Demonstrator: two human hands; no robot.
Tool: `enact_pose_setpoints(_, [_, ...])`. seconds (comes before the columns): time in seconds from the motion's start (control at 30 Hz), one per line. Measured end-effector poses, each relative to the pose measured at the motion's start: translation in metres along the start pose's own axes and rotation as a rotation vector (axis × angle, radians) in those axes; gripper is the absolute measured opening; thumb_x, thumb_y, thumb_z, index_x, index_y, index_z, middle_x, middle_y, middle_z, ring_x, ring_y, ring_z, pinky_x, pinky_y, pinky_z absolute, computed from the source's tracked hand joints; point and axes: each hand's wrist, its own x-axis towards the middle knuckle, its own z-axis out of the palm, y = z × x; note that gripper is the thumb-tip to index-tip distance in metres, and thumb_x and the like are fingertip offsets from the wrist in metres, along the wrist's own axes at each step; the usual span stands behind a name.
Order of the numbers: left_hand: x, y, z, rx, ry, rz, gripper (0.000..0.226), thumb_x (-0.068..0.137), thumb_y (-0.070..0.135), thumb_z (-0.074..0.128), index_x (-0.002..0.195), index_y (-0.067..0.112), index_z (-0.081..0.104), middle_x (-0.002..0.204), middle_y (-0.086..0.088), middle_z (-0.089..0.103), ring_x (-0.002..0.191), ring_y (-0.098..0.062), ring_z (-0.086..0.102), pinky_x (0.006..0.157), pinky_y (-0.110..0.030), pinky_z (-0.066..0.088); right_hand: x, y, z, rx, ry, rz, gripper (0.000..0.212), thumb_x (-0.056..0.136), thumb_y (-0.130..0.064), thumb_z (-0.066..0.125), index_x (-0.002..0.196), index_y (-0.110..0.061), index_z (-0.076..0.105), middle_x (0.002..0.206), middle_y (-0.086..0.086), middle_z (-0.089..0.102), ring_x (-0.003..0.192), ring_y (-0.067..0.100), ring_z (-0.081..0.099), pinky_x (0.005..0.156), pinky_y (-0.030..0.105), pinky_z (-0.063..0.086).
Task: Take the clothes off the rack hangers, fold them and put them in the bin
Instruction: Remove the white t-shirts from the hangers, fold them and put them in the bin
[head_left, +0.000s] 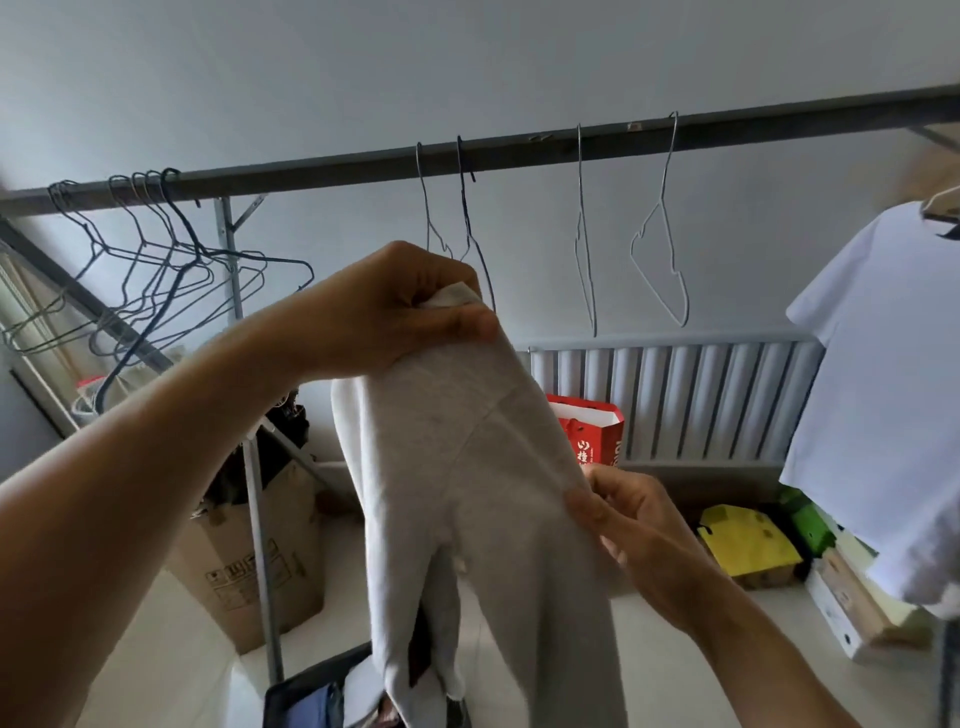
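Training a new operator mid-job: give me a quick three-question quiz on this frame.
1. True or false: the white T-shirt is off the rack.
2. Which hand grips the top of the grey garment?
3. The red bag stands in front of: A) radiator B) cardboard box.

Key: 1 false, it hangs at right. 2 the left hand; the right hand pinches its side. 3 A.

Light grey sweatpants (483, 493) hang lengthwise below empty wire hangers (660, 249), above what looks like a dark bin (291, 699); a white T-shirt (878, 405) still hangs rightward.
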Motion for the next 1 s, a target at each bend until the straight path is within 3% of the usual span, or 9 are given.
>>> enact_pose_setpoints(0.23, [-0.007,-0.016,-0.024,0.037,0.067,0.009,0.032,0.077,0.049,0.059,0.075,0.018,0.069,0.069,0.000,0.065,0.060,-0.001,0.055,0.054,-0.014,0.044,0.012,-0.018,0.025,-0.024,0.271,-0.142,0.027,0.083,-0.044,0.061,0.087,-0.017,0.062,0.074,0.003,0.068,0.066,0.015,0.062,0.059,0.022,0.051])
enact_pose_setpoints(0.33, [-0.012,-0.023,-0.032,0.018,0.059,0.013,0.034,0.081,0.050,0.064,0.077,0.017,0.071,0.070,-0.004,0.065,0.063,-0.005,0.056,0.056,-0.018,0.044,0.019,-0.031,0.027,-0.167,0.298,-0.226,0.040,0.086,-0.044,0.050,0.090,-0.008,0.066,0.070,0.008,0.066,0.059,0.022,0.061,0.052,0.018,0.046])
enact_pose_setpoints(0.4, [-0.016,-0.026,-0.036,-0.025,0.060,0.016,0.040,0.084,0.054,0.067,0.077,0.015,0.070,0.066,-0.002,0.062,0.063,-0.006,0.054,0.056,-0.019,0.043,0.024,-0.037,0.026,-0.261,0.283,-0.291,0.052,0.090,-0.044,0.050,0.073,0.004,0.062,0.056,0.013,0.053,0.050,0.029,0.046,0.048,0.020,0.037])
enact_pose_setpoints(0.47, [-0.019,-0.026,-0.040,-0.074,0.063,0.022,0.047,0.086,0.050,0.061,0.082,0.003,0.067,0.069,-0.011,0.059,0.065,-0.009,0.053,0.056,-0.022,0.042,0.030,-0.043,0.024,-0.290,0.286,-0.291,0.047,0.087,-0.040,0.052,0.057,-0.004,0.056,0.046,-0.002,0.043,0.043,0.012,0.039,0.045,0.015,0.034])
enact_pose_setpoints(0.57, [-0.022,-0.020,-0.040,-0.184,0.071,0.023,0.057,0.092,0.042,0.058,0.079,-0.014,0.054,0.067,-0.002,0.051,0.061,-0.008,0.048,0.054,-0.015,0.040,0.041,-0.050,0.022,-0.307,0.281,-0.269,0.047,0.081,-0.044,0.053,0.062,-0.002,0.060,0.052,0.002,0.047,0.048,0.011,0.044,0.047,0.015,0.038])
enact_pose_setpoints(0.7, [-0.023,-0.007,-0.037,-0.290,0.120,-0.011,0.043,0.087,0.040,0.051,0.060,0.008,0.043,0.057,0.012,0.041,0.051,-0.001,0.038,0.047,-0.010,0.033,0.057,-0.051,0.023,-0.326,0.215,-0.223,0.058,0.081,-0.049,0.050,0.081,0.006,0.066,0.071,0.021,0.056,0.062,0.013,0.053,0.060,0.023,0.044])
enact_pose_setpoints(0.77, [-0.022,-0.002,-0.036,-0.288,0.160,-0.036,0.046,0.086,0.044,0.052,0.064,0.005,0.042,0.061,0.003,0.038,0.054,-0.006,0.037,0.047,-0.014,0.032,0.064,-0.051,0.031,-0.340,0.184,-0.207,0.048,0.084,-0.048,0.052,0.082,-0.001,0.066,0.071,0.007,0.060,0.060,0.005,0.054,0.060,0.021,0.044])
enact_pose_setpoints(0.9, [-0.019,0.001,-0.031,-0.243,0.278,-0.091,0.048,0.094,0.041,0.055,0.059,0.020,0.030,0.060,0.005,0.029,0.050,-0.007,0.027,0.043,-0.015,0.027,0.069,-0.044,0.050,-0.466,0.338,-0.275,0.023,0.088,-0.043,0.057,0.100,-0.023,0.059,0.095,-0.013,0.064,0.088,-0.001,0.061,0.070,0.005,0.045])
enact_pose_setpoints(1.0, [-0.019,-0.002,-0.029,-0.239,0.352,-0.122,0.047,0.096,0.040,0.054,0.062,0.013,0.037,0.062,-0.001,0.031,0.053,-0.010,0.029,0.046,-0.019,0.029,0.054,-0.055,0.065,-0.372,0.400,-0.434,0.018,0.091,-0.042,0.052,0.091,-0.025,0.059,0.073,-0.015,0.060,0.066,0.003,0.057,0.062,0.011,0.043])
